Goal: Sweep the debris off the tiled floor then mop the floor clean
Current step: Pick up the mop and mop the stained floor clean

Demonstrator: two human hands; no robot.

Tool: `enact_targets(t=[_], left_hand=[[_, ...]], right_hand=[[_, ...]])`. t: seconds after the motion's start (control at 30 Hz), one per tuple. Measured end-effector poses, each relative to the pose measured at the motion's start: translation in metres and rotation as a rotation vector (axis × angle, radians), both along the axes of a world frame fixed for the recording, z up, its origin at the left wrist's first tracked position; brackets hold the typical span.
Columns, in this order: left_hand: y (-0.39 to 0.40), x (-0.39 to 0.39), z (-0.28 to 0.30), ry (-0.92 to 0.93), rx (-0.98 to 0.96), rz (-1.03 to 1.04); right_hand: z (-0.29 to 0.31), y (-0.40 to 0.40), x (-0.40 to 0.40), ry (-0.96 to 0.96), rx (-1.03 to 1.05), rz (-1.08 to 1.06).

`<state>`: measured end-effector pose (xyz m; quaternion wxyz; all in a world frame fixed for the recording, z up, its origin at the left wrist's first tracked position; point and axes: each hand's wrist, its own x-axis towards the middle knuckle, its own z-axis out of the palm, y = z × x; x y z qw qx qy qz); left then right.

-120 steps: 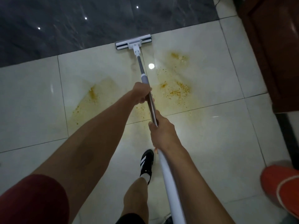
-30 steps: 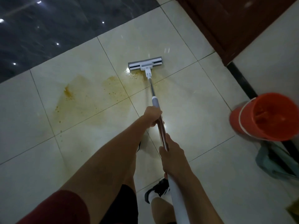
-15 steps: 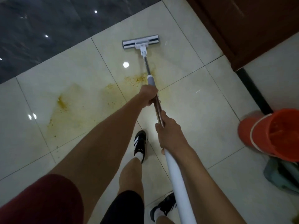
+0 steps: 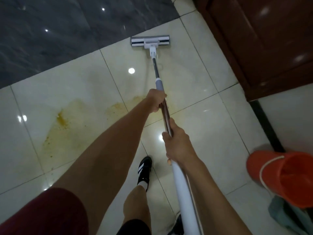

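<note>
A flat white mop head (image 4: 150, 41) lies on the pale tiled floor (image 4: 194, 68) close to the dark tile border. Its metal pole (image 4: 157, 70) runs back toward me. My left hand (image 4: 156, 100) grips the pole higher up, just below the grey collar. My right hand (image 4: 177, 142) grips it lower down, where the metal meets the white handle tube (image 4: 183, 192). A yellow-orange stain (image 4: 63, 123) spreads over the tile at the left, with a fainter smear (image 4: 118, 106) beside my left forearm.
An orange bucket (image 4: 284, 177) stands at the right with a teal cloth (image 4: 286, 216) under it. A dark wooden door (image 4: 257, 41) fills the upper right. Dark marble floor (image 4: 59, 31) lies beyond the pale tiles. My black shoe (image 4: 144, 170) is planted below the hands.
The mop head has been pushed farther forward, up to the dark border. The orange specks near the pole are smeared away. The stain at the left stays.
</note>
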<state>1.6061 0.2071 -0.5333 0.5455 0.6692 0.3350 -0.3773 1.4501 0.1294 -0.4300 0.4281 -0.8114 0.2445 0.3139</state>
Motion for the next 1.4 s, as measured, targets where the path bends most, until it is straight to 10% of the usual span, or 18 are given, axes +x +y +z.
enact_targets(t=[0.83, 1.4], left_hand=[[-0.056, -0.301, 0.073, 0.052, 0.099, 0.268], [0.126, -0.387, 0.111, -0.071, -0.001, 0.788]], right_hand=[[0.088, -0.112, -0.250, 0.052, 0.098, 0.411], [0.138, 0.027, -0.279, -0.147, -0.044, 0.895]])
